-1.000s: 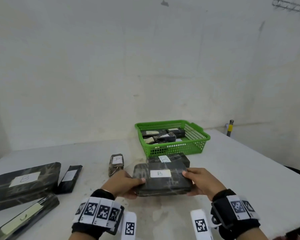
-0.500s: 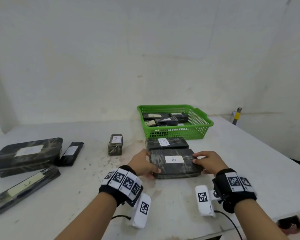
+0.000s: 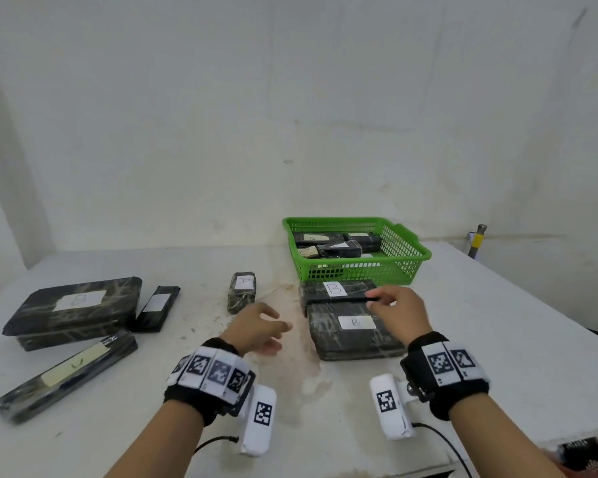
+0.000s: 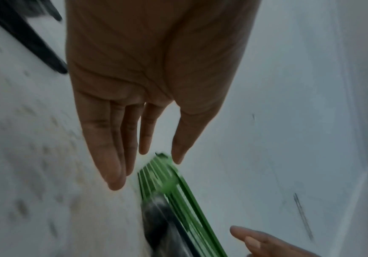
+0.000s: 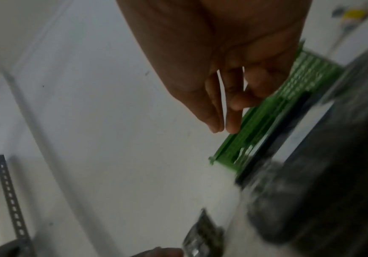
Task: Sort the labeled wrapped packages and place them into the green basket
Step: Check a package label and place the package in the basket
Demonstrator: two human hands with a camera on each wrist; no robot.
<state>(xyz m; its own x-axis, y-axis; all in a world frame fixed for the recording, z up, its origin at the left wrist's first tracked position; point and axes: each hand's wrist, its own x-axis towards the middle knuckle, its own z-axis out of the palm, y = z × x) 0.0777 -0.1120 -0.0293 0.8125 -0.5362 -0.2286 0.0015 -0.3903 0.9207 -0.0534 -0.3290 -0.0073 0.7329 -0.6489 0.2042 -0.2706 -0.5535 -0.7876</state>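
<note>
Both the left hand (image 3: 261, 326) and the right hand (image 3: 399, 310) are held empty, fingers relaxed. The two black film-wrapped packages labelled B (image 3: 354, 331) lie just before the green slotted plastic basket (image 3: 406, 255), seemingly touching each other. Each should be gripped by its long edges. A stained white table (image 3: 497, 322) is bounded by bare white walls.

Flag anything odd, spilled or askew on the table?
A brownish stain runs across the white table, from beside the small black wrapped package labelled A toward the near edge, with specks scattered to its left. It looks like a dried spill, though I can't confirm that. The packages in the green plastic basket lie jumbled at angles.
</note>
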